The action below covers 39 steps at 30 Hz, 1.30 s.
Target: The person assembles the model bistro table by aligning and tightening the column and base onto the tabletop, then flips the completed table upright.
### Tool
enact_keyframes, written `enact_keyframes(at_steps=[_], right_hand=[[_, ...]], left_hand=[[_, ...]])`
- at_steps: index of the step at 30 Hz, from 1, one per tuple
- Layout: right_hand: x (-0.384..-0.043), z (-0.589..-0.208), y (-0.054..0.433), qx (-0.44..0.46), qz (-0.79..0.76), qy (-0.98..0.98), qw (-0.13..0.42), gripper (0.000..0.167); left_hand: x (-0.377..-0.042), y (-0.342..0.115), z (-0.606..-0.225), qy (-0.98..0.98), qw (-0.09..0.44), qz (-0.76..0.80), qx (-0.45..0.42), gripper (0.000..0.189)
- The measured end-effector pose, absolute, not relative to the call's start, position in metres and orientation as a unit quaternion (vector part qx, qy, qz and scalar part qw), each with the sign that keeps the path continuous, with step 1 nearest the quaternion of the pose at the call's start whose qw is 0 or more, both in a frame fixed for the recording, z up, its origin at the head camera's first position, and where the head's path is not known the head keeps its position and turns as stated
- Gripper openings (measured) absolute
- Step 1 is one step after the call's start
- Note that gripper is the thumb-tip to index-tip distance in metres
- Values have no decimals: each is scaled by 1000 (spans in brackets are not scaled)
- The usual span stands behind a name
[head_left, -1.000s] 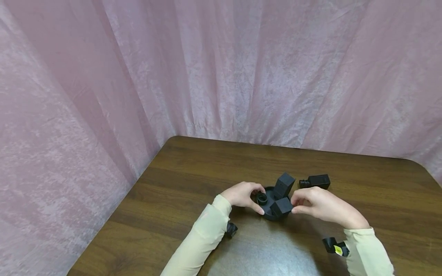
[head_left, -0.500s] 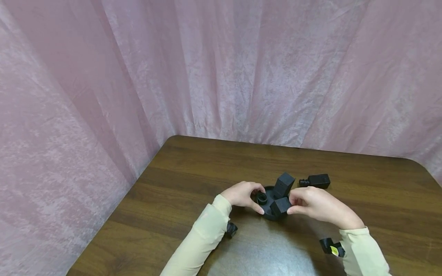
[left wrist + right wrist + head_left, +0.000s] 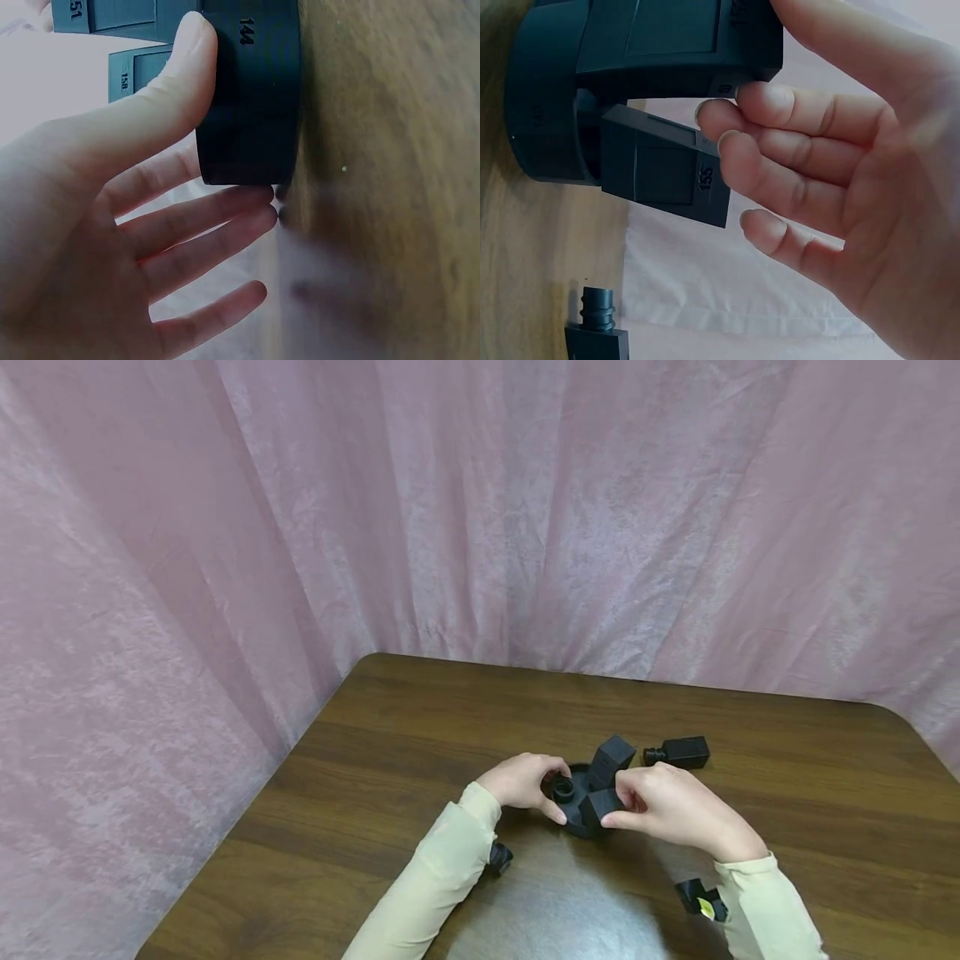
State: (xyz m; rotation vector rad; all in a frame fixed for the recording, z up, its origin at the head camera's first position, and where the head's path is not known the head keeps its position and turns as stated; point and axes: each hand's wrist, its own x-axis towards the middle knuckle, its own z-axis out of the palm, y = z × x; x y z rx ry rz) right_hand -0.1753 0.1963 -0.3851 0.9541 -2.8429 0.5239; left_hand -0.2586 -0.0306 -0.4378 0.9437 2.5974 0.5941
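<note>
A round black base (image 3: 576, 810) sits on the table, and my left hand (image 3: 522, 783) holds its left side between thumb and fingers. The left wrist view shows the thumb on the base's side wall (image 3: 251, 112), marked 144. An upright ring-shaped socket (image 3: 562, 789) stands on the base beside my left fingers. Two black rectangular blocks rise from the base, tilted outward. My right hand (image 3: 675, 806) pinches the nearer block (image 3: 602, 806) at its outer end. The farther block (image 3: 612, 758) carries the number 155 in the right wrist view, where its face (image 3: 667, 169) stands apart from my fingers.
One loose black block (image 3: 686, 752) with a ribbed, threaded-looking neck lies right of the base, behind my right hand. The wooden table (image 3: 375, 760) ends at a pink curtain (image 3: 480, 527). A small camera is strapped at each wrist.
My right hand has moved left, its fingers coming further over the nearer block. The left hand keeps its hold on the base. The head view has shifted slightly.
</note>
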Motion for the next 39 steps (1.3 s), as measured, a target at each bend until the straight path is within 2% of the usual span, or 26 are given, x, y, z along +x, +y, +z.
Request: enact_keyframes(at_steps=[12,19,22,26,28,32,36,39], right_hand=[[-179,-390,197,305,179,-935,20,36],[-183,-390,217,263,215,-940,-26,24],[-186,-393,226,239,224,-945,-9,20],[-193,-403,239,208,240,-947,43,16],[-196,-409,246,195,249,-946,76,19],[-203,-421,261,158,271,-944,106,34],[-209,-433,274,126,277,-948,96,51],[-213,-444,281,118,276,-951,69,61]], left_hand=[[-259,-34,-441,909,157,209,326,62],[-258,-33,-442,906,150,209,337,61],[-258,-31,-442,905,149,208,340,59],[-259,-29,-443,906,146,201,342,59],[-259,-28,-443,908,143,193,343,60],[-258,-26,-444,910,135,183,346,59],[-257,-26,-445,912,129,180,346,58],[-257,-26,-447,911,131,180,346,57]])
